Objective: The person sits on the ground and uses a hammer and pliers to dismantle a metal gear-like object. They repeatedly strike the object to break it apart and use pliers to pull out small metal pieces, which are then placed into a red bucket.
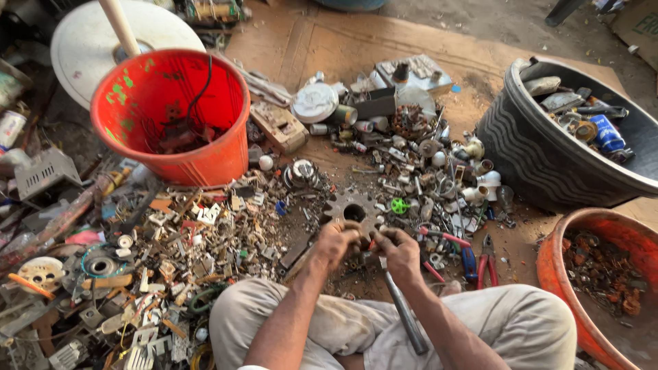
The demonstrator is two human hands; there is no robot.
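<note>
I sit on the ground with my knees apart. My left hand [338, 241] and my right hand [399, 251] meet just above my lap, both closed around a small scrap part that my fingers mostly hide. A dark metal handle or rod [404, 316] lies under my right hand, slanting down across my trouser leg; whether the hand grips it I cannot tell. A rusty toothed gear [351, 207] lies on the ground just beyond my knuckles. Red-handled pliers [486, 264] rest to the right of my right hand.
A heap of mixed metal scrap [205, 233] spreads left and ahead. A red bucket [219, 161] with wires stands at the upper left, a black tub [534, 157] of parts at the right, an orange basin [558, 274] of rusty bits at the lower right.
</note>
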